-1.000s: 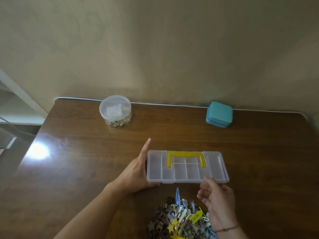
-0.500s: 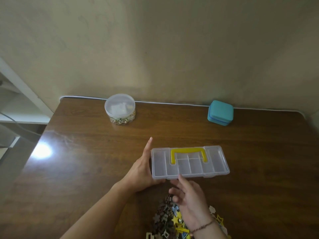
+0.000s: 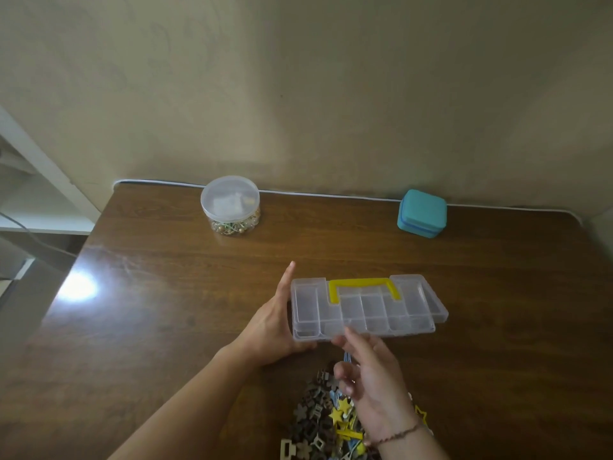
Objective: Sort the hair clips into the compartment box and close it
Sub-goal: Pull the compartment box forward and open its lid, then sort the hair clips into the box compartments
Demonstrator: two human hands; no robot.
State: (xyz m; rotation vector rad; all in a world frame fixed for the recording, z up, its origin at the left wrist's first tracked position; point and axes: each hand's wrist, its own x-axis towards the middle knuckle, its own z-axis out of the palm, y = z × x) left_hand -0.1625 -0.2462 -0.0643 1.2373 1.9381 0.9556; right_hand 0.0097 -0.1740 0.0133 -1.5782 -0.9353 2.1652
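A clear compartment box with a yellow handle lies on the brown table. Its compartments look empty. The lid sits slightly ajar, out of line with the base at the right end. My left hand holds the box's left end, fingers straight along the side and thumb hooked round the front corner. My right hand pinches the front edge of the lid with index finger and thumb, the other fingers loosely curled. A pile of hair clips, brown, yellow and blue, lies just in front of the box, partly hidden by my right wrist.
A round clear tub of small beads stands at the back left of the table. A teal case stands at the back right beside a white cable along the wall. White shelving is off the left edge.
My right hand moved from the box's right front corner to the middle of its front edge, and the lid has come slightly ajar. My left hand stayed at the left end.
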